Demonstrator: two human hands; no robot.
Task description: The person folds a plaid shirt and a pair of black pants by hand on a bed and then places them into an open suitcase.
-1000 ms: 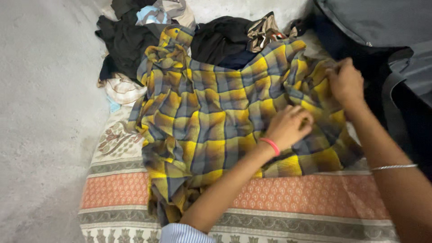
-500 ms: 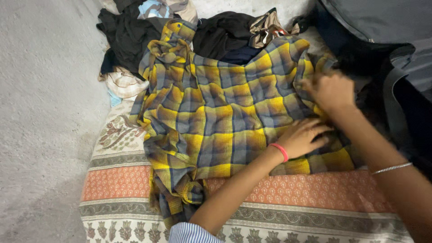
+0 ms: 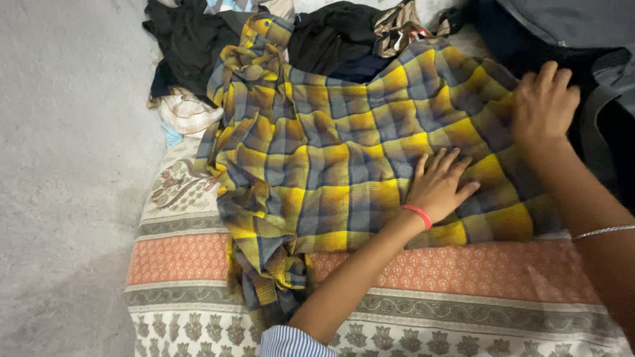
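Observation:
A yellow and grey checked shirt lies spread across a patterned mattress. My left hand lies flat on the shirt's lower right part, fingers spread, with a pink band at the wrist. My right hand presses flat on the shirt's right edge, fingers apart, and a thin silver bangle sits on that forearm. The shirt's collar points away from me, and one sleeve hangs bunched over the mattress's near side.
A pile of dark and light clothes lies beyond the shirt at the top. A dark bag sits at the upper right. Grey concrete floor runs along the left of the mattress.
Both hands have let go of the bunched cloth and opened flat. The right hand has slid out to the right edge, and the shirt's right side lies smoother.

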